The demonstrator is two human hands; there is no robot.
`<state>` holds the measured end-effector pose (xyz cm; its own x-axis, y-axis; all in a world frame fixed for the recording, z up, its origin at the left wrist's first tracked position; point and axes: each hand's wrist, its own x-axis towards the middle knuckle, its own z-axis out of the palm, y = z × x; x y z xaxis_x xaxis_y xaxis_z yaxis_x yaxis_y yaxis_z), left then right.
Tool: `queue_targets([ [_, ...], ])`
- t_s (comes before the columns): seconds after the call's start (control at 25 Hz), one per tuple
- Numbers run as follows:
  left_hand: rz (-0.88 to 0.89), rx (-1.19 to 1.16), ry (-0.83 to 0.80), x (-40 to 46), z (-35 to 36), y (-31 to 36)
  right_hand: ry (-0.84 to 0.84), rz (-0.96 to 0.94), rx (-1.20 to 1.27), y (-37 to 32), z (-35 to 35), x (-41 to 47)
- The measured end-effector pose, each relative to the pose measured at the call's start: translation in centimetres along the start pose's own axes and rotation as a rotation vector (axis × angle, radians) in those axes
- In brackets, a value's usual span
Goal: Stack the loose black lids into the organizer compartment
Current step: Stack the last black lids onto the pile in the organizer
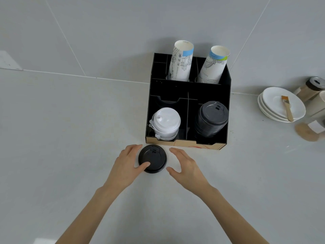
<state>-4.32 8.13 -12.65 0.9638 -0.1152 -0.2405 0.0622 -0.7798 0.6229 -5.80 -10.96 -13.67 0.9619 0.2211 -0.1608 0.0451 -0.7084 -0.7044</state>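
Note:
One loose black lid (pixel 153 156) lies flat on the counter just in front of the black organizer (pixel 187 93). My left hand (pixel 126 164) rests against the lid's left side, thumb on its near rim and fingers along its far-left edge. To the right of the lid my right hand (pixel 184 165) hovers with fingers spread, a small gap away. A tall stack of black lids (pixel 210 118) fills the organizer's front right compartment. A stack of white lids (pixel 165 123) sits in the front left compartment.
Two stacks of printed paper cups (pixel 181 61) (pixel 213 65) lean in the organizer's back compartments. At the right stand white plates (pixel 274 101) with a brush (pixel 287 108) on top, and paper cup sleeves and a jar beyond them. A grey wall rises behind.

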Motion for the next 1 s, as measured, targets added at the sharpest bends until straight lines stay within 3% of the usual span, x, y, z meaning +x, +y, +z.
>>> queue_targets([
  [0.4,-0.041,-0.016,-0.094,1.1,1.5,-1.6,-0.03,0.04,0.012,0.2,2.4,1.6],
  [1.0,0.033,-0.065,-0.043,0.2,1.8,-0.9,0.048,0.034,0.067,0.4,2.5,0.6],
])
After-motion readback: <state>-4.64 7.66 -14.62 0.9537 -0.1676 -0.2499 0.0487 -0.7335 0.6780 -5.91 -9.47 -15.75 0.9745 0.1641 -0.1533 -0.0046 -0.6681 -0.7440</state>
